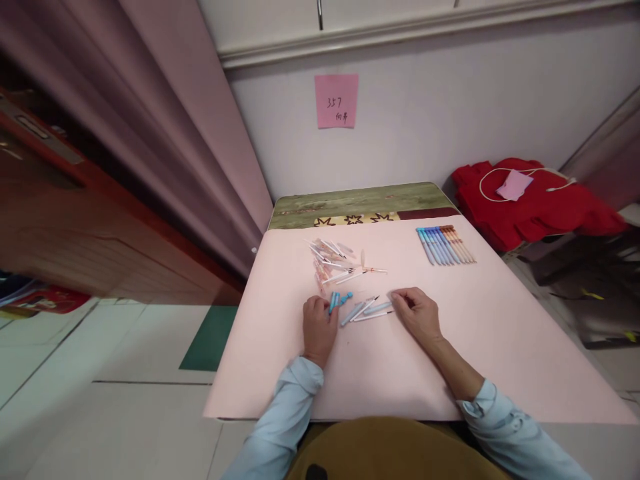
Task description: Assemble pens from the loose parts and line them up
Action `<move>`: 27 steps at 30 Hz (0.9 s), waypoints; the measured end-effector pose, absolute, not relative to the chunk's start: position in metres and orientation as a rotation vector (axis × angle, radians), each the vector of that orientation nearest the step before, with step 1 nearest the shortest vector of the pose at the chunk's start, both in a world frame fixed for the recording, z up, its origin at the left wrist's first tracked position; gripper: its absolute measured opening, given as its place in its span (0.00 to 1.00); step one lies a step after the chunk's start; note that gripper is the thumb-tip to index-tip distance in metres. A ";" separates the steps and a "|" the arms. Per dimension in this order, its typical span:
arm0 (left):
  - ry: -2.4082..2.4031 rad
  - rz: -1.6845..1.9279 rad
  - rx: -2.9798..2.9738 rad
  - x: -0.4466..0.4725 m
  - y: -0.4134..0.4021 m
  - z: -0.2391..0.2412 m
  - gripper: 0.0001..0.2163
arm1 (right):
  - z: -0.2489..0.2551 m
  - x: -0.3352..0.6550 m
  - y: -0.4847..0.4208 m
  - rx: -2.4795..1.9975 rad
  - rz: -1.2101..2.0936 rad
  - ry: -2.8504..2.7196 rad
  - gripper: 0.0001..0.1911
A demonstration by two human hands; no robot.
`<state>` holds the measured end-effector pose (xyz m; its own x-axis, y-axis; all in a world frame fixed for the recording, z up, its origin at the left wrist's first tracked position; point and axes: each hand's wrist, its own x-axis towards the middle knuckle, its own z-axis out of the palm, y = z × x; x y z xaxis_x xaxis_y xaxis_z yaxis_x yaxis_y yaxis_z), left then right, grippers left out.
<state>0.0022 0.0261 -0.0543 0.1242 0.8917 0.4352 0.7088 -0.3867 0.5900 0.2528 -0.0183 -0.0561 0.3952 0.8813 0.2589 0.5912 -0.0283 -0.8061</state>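
Note:
My left hand (pixel 318 327) rests on the pink sheet (pixel 465 347) with its fingers curled round a blue pen part (pixel 333 302). A second small blue piece (pixel 346 297) lies just beside it. My right hand (pixel 419 312) lies on the sheet with its fingers bent at the end of a few loose pen barrels and refills (pixel 365 309) between the two hands. Behind them is a scattered heap of clear pen parts and refills (pixel 333 260).
A neat row of assembled blue and orange pens (pixel 445 245) lies at the sheet's far right. A wooden table end (pixel 360 200) shows beyond the sheet. A red cloth with a white cable (pixel 530 197) is at the right, a curtain (pixel 165 133) at the left.

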 end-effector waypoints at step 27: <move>1.589 1.179 1.857 -0.002 0.032 -0.051 0.04 | -0.058 0.254 -0.017 -1.692 0.390 -1.299 0.12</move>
<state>-0.0022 0.0319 -0.0511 -0.0155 0.9457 0.3247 0.5849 -0.2548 0.7700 0.2535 -0.0175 -0.0576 0.3890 0.8790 0.2759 0.5816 -0.0021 -0.8135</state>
